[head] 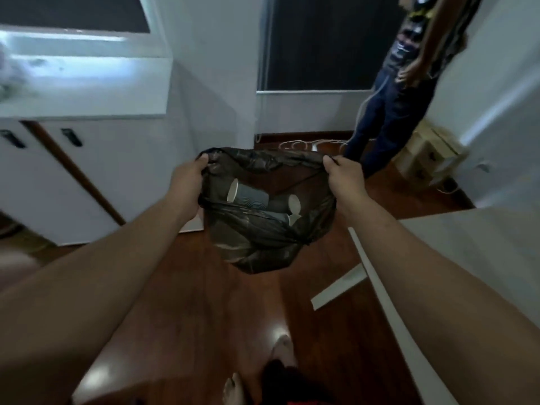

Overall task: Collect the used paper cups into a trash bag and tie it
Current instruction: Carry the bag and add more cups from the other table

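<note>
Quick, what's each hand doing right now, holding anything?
Left hand: grips the left side of the trash bag rim.
Right hand: grips the right side of the rim, mouth held open.

The trash bag (257, 238) is dark, semi-see-through brownish-black. Inside it, the paper cups (248, 197) are grey-blue with a fine wavy line pattern and white insides. Below the bag the floor (204, 302) is glossy reddish-brown wood. Left of the bag, the cabinet (87, 171) is white with black handles.
</note>
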### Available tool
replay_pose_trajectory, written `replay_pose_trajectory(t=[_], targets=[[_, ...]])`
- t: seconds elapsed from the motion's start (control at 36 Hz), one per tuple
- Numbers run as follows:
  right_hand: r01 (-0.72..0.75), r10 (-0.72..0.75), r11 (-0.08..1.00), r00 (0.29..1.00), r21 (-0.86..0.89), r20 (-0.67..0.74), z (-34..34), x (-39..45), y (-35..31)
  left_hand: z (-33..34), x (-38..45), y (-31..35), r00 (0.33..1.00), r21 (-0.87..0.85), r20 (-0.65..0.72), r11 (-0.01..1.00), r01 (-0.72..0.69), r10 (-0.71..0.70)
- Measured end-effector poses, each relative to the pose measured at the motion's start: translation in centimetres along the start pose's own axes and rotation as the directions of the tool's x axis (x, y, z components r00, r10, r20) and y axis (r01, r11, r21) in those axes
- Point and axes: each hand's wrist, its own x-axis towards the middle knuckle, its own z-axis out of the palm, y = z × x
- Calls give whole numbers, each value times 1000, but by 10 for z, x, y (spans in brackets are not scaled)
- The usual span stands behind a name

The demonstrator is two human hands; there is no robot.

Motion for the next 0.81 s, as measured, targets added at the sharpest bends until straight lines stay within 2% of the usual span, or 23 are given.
replay_pose_trajectory(t=[0.06,0.14,0.33,0.44,0.53,0.64,0.81], targets=[[115,-105,984,991,-137,80,28,0,-16,-23,9,4,998,-34,-64,999,8,-10],[236,-189,939,961,-248,200,84,10,-34,-59,24,16,987,-78,-162,997,9,-21],[364,-240,903,870,-230,431,220,39,-76,-141,62,49,936,-111,-352,992,-51,9],[370,-180,904,784,-215,594,277,45,-97,-178,79,67,911,-119,-411,992,-46,-7],[410,-191,896,704,-171,684,328,49,-124,-214,94,82,893,-146,-450,986,-79,5],[363,-195,929,646,-73,738,393,46,-160,-270,113,105,848,-108,-527,987,-123,48],[314,-177,949,615,-32,769,484,33,-207,-352,145,123,806,-141,-591,979,-145,34]])
